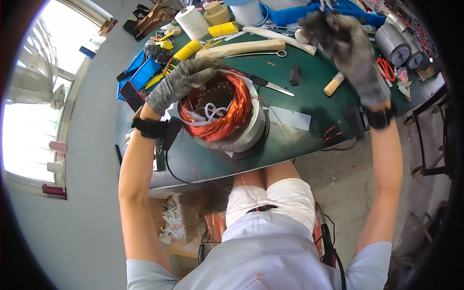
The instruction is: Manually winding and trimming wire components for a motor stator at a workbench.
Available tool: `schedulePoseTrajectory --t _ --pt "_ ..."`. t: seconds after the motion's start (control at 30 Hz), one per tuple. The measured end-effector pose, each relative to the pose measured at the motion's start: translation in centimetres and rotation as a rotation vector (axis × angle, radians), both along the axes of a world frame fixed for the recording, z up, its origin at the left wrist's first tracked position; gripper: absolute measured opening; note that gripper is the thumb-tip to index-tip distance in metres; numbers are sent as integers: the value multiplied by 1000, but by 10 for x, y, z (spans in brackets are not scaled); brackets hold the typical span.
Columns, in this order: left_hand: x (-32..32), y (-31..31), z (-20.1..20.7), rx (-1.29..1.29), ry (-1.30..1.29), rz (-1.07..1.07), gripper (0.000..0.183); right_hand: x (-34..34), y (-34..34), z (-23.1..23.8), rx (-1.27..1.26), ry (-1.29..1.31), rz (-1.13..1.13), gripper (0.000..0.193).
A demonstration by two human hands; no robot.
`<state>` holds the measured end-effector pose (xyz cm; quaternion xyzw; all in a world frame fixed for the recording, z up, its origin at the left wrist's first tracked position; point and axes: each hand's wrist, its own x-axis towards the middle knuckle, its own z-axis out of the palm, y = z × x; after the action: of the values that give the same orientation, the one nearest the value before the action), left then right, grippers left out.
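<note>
A motor stator with a pale round body stands near the table's front edge. Its ring of orange-red copper winding faces up, and a looped white sleeve lies inside. My left hand, in a grey glove, is curled over the winding's far left rim; its fingertips are partly hidden. Away from the stator, my gloved right hand is over the far right of the table by a blue tray. Motion smears its fingers, so what they hold, if anything, cannot be made out.
A knife lies just beyond the stator. Behind it are wooden sticks, a metal hook rod, yellow bundles and a white thread spool. Red-handled scissors and wire spools lie right; a wooden handle is nearer.
</note>
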<state>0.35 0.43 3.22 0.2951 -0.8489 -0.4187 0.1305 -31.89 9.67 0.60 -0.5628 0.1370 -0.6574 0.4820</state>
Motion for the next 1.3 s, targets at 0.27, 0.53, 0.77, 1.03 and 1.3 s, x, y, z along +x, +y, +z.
schedulePoseTrajectory --t 0.27,0.53,0.77,1.03,1.3 --pt "-17 5 28 329 -201 13 28 63 85 -69 -25 1051 -540 33" --pt "-8 -6 24 94 -160 -17 30 65 66 -46 80 1154 -429 31" --pt "5 4 1 90 -24 47 31 72 56 -42 74 1173 -379 32" --pt "-4 10 0 135 101 61 32 65 51 -12 143 1243 -331 33" --pt "5 -16 -16 -368 181 -316 29 58 35 13 682 1118 15 34"
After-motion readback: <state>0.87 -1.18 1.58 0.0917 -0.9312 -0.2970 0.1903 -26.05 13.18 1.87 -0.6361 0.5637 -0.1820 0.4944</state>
